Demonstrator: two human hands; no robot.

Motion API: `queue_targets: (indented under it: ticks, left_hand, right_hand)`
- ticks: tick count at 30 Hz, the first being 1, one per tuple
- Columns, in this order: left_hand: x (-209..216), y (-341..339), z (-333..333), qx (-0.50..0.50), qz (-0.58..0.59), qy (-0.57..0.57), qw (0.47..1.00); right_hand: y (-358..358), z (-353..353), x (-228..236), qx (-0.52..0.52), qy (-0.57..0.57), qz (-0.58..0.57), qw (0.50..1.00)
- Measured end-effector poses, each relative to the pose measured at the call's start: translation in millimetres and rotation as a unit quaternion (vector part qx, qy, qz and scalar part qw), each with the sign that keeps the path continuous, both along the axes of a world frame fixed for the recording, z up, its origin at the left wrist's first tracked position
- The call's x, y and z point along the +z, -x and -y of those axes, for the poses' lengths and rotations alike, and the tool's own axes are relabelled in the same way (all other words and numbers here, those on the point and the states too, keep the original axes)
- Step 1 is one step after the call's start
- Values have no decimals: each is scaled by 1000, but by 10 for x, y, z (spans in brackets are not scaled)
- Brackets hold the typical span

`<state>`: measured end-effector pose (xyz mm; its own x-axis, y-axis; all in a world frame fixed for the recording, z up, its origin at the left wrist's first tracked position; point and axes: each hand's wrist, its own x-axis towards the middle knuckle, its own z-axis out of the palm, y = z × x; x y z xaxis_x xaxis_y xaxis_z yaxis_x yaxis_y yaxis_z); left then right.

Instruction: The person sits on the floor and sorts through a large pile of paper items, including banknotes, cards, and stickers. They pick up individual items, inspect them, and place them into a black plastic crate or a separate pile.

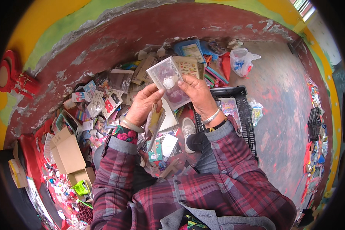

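In front of me, tilted, is a flat clear plastic packet point(166, 90) with a pale rim, a purplish inside and a white patch near its middle. My right hand point(199, 96) grips its right edge, thumb on the front. My left hand point(142, 109) is closed, its thumb and fingertips at the packet's left edge. From that same hand hangs a thin brownish-yellow packet point(154, 122), seen nearly edge-on. Just below my right forearm stands a black plastic crate point(253, 134), with a colourful flat package point(230, 109) inside it.
Cards and packets point(103, 101) lie heaped along the red wall point(103, 42). An open cardboard box point(67, 149) stands at left, near a white basket point(49, 147). A white plastic bag point(243, 61) sits beyond the crate. My shoe point(188, 134) is beside the crate.
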<state>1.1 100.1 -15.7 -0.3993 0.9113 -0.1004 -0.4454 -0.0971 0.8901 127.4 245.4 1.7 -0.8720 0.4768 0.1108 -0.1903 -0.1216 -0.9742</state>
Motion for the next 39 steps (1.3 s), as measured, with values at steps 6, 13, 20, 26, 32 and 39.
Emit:
queue_targets:
  ticks: [6,13,20,26,32,39]
  left_hand:
    - [2,-1,-20,32,-84,13,996]
    - [15,-24,10,26,-94,22,995]
    - [-40,7,26,4,-125,37,991]
    - [-7,8,20,-7,-99,48,994]
    - [-83,120,61,5,114,-53,992]
    - [48,518,274,-12,260,-307,916]
  right_hand:
    - [34,109,41,-182,-354,-9,917]
    - [-31,224,272,-208,-654,2,728]
    - [24,190,100,-164,-689,-12,705]
    - [27,236,44,-176,-733,-10,657]
    - [24,122,119,-278,-641,-81,711]
    - [18,-63,-219,-127,103,36,986]
